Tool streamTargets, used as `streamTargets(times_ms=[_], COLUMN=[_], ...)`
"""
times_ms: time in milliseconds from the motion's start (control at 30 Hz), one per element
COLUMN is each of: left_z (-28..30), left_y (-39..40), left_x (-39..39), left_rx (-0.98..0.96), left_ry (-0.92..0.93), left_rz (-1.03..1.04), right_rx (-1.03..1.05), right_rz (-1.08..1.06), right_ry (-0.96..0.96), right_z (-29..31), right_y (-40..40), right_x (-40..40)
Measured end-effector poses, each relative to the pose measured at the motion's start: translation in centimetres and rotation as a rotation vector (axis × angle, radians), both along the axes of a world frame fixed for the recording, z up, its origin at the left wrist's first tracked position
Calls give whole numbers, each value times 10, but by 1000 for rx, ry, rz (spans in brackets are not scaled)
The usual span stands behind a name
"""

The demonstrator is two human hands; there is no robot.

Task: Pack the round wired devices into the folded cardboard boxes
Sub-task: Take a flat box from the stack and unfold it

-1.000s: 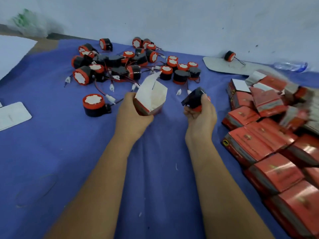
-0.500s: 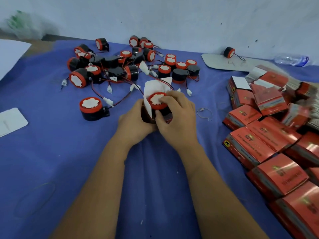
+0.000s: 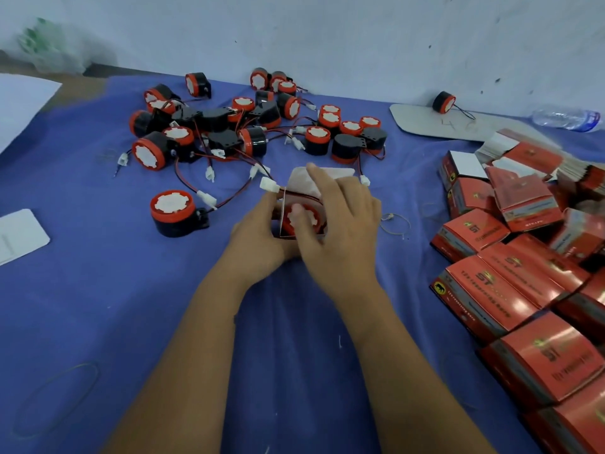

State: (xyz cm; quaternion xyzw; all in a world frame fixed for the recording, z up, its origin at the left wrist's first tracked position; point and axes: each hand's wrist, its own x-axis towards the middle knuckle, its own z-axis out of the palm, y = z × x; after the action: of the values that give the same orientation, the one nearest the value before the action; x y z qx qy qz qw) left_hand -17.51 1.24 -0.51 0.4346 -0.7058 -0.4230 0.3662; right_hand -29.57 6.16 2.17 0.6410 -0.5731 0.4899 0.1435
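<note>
My left hand [image 3: 258,237] grips a small open cardboard box [image 3: 302,183] from the left, near the middle of the blue cloth. A round red-and-black wired device [image 3: 306,221] sits inside the box's mouth, its white face up. My right hand [image 3: 340,224] lies over the box, thumb pressing on the device and fingers spread across the white flap. The device's red-black wire and white plug [image 3: 269,185] stick out at the box's top left. A heap of several loose devices [image 3: 229,126] lies behind, and one single device [image 3: 173,213] stands left of my hands.
Many red packed boxes [image 3: 510,290] are piled along the right side. A water bottle [image 3: 568,118] and a grey flat piece [image 3: 458,124] with one device [image 3: 443,102] lie at the back right. White cards [image 3: 19,235] rest at the left. Rubber bands [image 3: 394,224] lie on the cloth.
A second ago my right hand held the device apart from the box. It brought the device into the box's mouth, and now presses it deeper with fingers spread over the flap.
</note>
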Motion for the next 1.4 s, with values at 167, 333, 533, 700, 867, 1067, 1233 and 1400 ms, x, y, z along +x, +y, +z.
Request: streamTargets(times_ms=[167,333,533,700,867,1067,1233,1400], left_z=[-1,-2,0,3,5,6,7,7], left_y=[5,1,0,2,5,6,8,10], left_x=[-8,-5,-2,-2,-3,-1,-3,-18], left_rx=[-162,-11,109,138,110,74,87,42], left_ry=[-113,-68,87,69,89,116,114,49], left_rz=[57,-31,-40,0,12,3,-1,134], right_rx=[129,145,181,277,312,361,452,580], right_rz=[-17,166,249,124,-13,-152,-139,-31], right_ry=[94,-282,-682,-373,177,230,-15,-199], right_z=[11,17,34,29,17,16,17,13], right_y=[-10,-2,13,13,11,9,6,4], right_x=[26,22,-9,-28,-27,-29,-28,-28])
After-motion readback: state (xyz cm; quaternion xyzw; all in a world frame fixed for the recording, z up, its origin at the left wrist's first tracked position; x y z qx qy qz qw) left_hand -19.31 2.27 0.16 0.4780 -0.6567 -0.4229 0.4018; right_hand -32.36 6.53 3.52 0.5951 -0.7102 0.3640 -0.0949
